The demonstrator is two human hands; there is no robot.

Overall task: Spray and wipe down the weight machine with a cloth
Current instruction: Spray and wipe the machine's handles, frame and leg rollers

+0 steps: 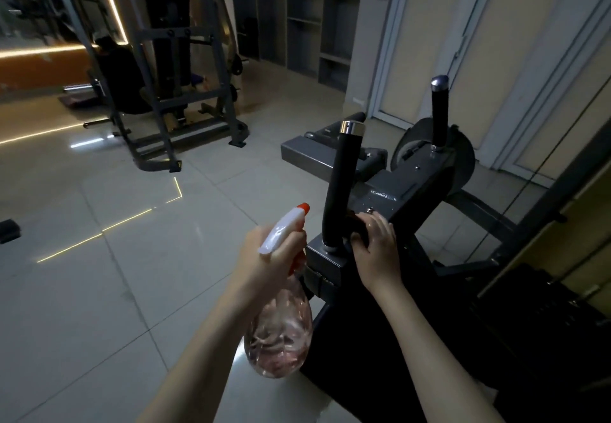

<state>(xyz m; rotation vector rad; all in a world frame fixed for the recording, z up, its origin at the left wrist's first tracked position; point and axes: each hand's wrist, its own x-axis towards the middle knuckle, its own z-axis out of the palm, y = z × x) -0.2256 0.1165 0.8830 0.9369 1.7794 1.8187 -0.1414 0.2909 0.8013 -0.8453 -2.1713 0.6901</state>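
My left hand (pixel 269 257) grips the neck of a clear spray bottle (pixel 281 333) with a white and orange trigger head, its nozzle pointing up and right toward the weight machine (pixel 413 187). My right hand (pixel 375 245) holds a dark cloth (pixel 355 226) bunched against the grey frame, at the foot of the near black handle post (pixel 340 174) with a chrome cap. A second black handle post (pixel 439 111) rises farther back on the right. Most of the cloth is hidden under my fingers.
Pale glossy tiles (pixel 115 273) spread out on the left. Another grey gym machine (pixel 175 68) stands at the back left, with a person seated beyond it. Grey shelving (pixel 297 9) lines the far wall. A dark upright with a cable (pixel 545 197) runs along the right.
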